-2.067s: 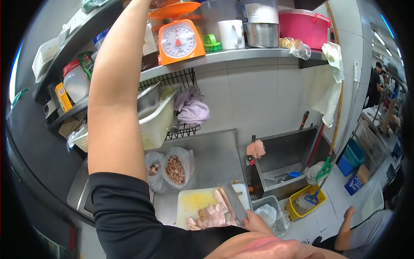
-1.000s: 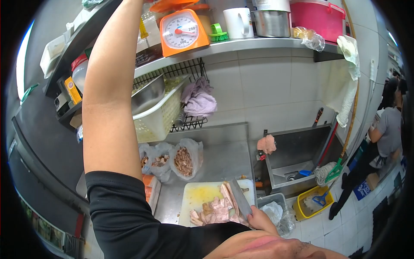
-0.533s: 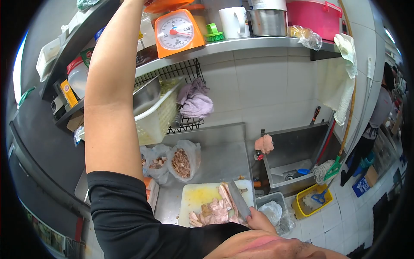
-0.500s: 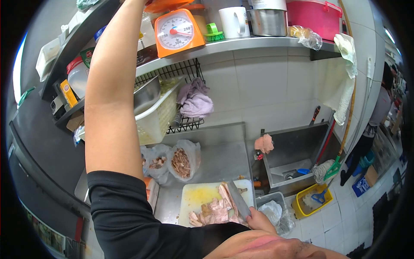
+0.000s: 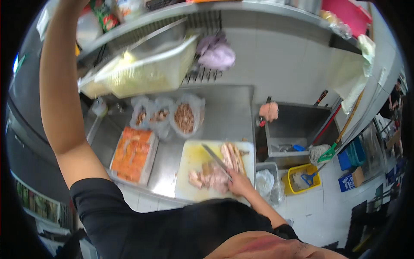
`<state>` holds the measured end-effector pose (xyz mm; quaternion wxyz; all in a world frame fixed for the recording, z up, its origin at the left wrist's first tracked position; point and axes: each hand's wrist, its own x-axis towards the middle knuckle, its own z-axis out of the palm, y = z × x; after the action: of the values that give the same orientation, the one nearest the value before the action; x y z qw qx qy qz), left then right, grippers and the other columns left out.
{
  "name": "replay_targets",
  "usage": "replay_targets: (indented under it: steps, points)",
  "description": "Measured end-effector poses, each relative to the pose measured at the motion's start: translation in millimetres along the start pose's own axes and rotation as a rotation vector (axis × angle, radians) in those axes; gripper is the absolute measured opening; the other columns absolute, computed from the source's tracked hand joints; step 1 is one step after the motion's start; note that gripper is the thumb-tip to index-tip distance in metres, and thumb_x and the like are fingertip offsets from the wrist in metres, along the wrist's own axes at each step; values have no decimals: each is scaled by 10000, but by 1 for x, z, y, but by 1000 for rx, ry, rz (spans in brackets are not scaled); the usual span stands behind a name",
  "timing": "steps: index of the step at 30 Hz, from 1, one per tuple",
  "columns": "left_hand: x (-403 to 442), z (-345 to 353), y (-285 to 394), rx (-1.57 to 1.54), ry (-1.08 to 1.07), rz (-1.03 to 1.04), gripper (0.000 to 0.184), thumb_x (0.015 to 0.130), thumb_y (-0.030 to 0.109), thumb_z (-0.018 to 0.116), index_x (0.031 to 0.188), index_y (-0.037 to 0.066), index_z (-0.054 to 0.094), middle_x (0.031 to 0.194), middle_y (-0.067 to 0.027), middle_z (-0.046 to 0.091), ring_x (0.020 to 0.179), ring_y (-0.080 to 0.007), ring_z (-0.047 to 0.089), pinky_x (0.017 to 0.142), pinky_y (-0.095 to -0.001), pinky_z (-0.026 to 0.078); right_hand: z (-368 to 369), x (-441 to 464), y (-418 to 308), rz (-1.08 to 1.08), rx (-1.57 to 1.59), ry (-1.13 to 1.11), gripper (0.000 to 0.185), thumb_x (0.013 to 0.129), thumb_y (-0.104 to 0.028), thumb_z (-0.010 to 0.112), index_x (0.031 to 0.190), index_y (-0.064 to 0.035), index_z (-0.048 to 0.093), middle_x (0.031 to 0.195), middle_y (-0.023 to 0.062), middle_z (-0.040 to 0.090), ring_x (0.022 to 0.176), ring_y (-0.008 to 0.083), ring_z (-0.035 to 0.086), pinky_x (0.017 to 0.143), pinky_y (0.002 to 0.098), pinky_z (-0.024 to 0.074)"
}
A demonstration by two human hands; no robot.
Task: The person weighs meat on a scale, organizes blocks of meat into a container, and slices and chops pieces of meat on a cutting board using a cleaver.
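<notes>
My right hand (image 5: 239, 184) is closed around the handle of a knife (image 5: 216, 160), its blade slanting up and left over the cutting board (image 5: 194, 151). Chopped pieces of pale meat (image 5: 211, 177) lie in a heap left of and below the blade. On the other side of it rest longer meat strips (image 5: 233, 157). My left arm (image 5: 64, 90) is raised along the left side; its hand lies beyond the top edge of the view.
Left of the board stands a tray of orange slabs (image 5: 133, 155). Behind are plastic bags of meat pieces (image 5: 184, 117). A white basket (image 5: 146, 77) hangs below the shelf (image 5: 250, 7). To the right are a sink (image 5: 280, 151) and a yellow bucket (image 5: 317, 183).
The view has tilted down, bringing the orange tray into sight. My raised left arm has swung left. The knife has shifted from the right of the strips to between them and the heap.
</notes>
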<state>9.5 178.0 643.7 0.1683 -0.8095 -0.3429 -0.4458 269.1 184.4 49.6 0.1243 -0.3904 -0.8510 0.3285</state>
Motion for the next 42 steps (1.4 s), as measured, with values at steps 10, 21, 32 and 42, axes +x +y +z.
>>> replay_targets:
  steps: [10,21,32,42]
  points:
    - [-526,184,62,-831,324,-1542,523,913,101,620,1393,136,416,1286,-85,540,1129,-175,560,925,-313,490,-8,-20,-25,116,238,-201,456,879,-138,596,1317,-29,531,996,283,670,947,451,652,819,501,515]
    - [-619,249,94,-327,188,-1794,380,986,150,573,1306,-16,450,1161,-154,575,1004,-183,576,877,-309,477,50,-38,-70,114,224,-336,411,922,-120,581,1318,-42,504,789,224,648,791,414,638,711,479,483]
    - [-639,250,75,-60,40,-1293,311,862,76,553,1159,-15,560,1118,-178,538,1064,-317,518,966,-412,410,63,-27,-120,63,139,-282,413,855,-71,592,1254,-5,505,798,230,660,719,444,639,661,534,504]
    - [-648,249,70,-82,-52,-1178,295,773,6,537,1062,-18,595,1074,-176,510,1028,-321,493,944,-417,417,63,-27,-140,96,44,-377,335,876,-73,564,1187,15,475,779,220,645,685,418,648,596,529,504]
